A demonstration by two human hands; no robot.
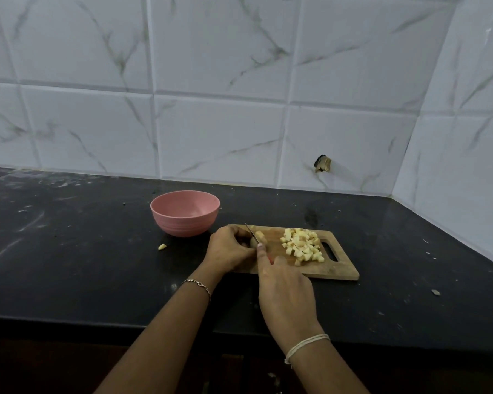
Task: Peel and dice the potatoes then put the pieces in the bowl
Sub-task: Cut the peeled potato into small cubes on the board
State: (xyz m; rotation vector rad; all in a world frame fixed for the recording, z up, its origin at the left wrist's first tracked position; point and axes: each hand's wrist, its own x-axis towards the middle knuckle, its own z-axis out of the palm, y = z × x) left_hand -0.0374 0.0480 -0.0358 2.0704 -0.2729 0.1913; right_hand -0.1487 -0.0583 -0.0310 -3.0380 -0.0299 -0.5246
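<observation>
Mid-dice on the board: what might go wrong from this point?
1. The left hand holds the small potato piece right beside the knife blade; a slip might nick it.
2. The diced pile sits near the handle end of the cutting board; cubes may spill onto the counter, where one stray bit already lies.

Pale peeled potato chunk at left end of wooden board, my knife across it. Diced cubes heaped mid-board. Pink bowl upright, just off board's far-left corner.

The bowl is pink, potato dice pale yellow, board tan, counter black, tiles white with grey veins.
</observation>
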